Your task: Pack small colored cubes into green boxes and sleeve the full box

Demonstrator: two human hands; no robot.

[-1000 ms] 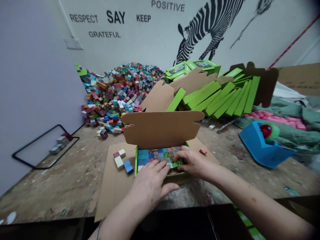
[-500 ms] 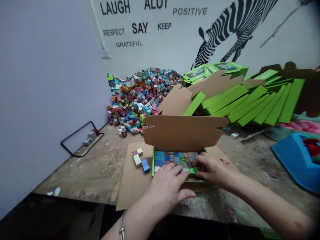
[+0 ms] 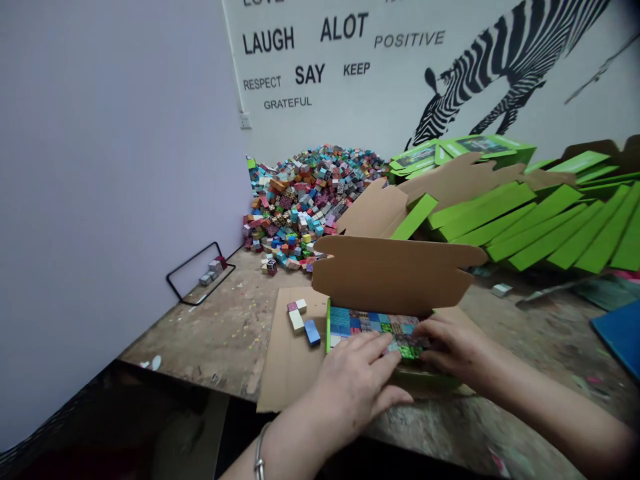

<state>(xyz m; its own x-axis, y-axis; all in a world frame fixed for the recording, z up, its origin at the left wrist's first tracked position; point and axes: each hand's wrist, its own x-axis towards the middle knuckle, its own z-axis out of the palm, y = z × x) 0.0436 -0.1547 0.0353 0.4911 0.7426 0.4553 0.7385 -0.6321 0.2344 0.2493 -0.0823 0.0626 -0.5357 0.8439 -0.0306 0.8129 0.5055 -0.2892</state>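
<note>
In front of me lies an opened cardboard box [image 3: 395, 273], its brown lid standing up at the back and its sides green. Rows of small patterned blocks [image 3: 373, 321] in many colours fill much of it. My left hand [image 3: 363, 370] rests over the front left part of the box, fingers stretched out across the blocks and thumb apart. At the right end, my right hand [image 3: 447, 343] has its bent fingertips on the blocks along that side; whether it grips one is hidden. A few loose blocks, among them a blue block [image 3: 312, 333], lie left of the box on a flat cardboard sheet [image 3: 283, 373].
A big heap of small blocks [image 3: 310, 200] rises against the back wall. Green flattened boxes [image 3: 540, 227] lean in a row at the back right. A black wire frame [image 3: 200, 273] stands on the worn table [image 3: 220, 333] by the left wall. A blue object [image 3: 620, 333] sits far right.
My view has turned left, so everything sits further right in the picture. Both hands stay at the box, with little change in their pose.
</note>
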